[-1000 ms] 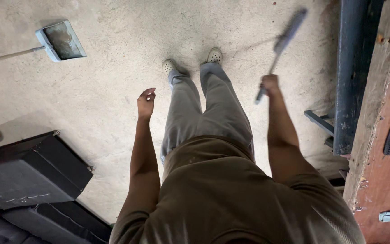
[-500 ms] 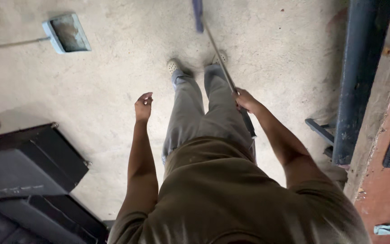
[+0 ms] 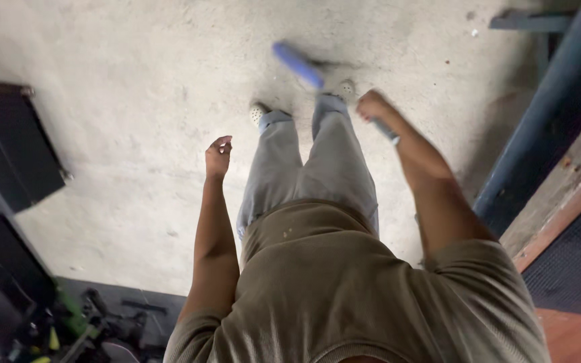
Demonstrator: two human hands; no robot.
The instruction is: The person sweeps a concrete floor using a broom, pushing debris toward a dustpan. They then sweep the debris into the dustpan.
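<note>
The right hand (image 3: 373, 105) is closed round the thin handle of a broom (image 3: 298, 65), a full grip, with the blue head out over the concrete floor (image 3: 136, 134) just beyond the far shoe (image 3: 346, 88) and blurred, so how close it rides to the floor I cannot tell. The left hand (image 3: 218, 154) hangs loose and empty beside the near trouser leg, fingers curled but holding nothing. The other shoe (image 3: 258, 113) sits a little nearer and to the left. On the left a dark case (image 3: 8, 151) stands on the floor, with a clutter of dark gear and tools (image 3: 95, 323) in the near left corner; on the right a blue steel post (image 3: 546, 128) slants up beside a worn wooden bench (image 3: 559, 215). With the head that near the feet, a sweep could catch a shoe and trip the person, I would say. One hand only on a long handle gives poor control, so a wide swing might knock the post or fling grit toward the gear on the left.
</note>
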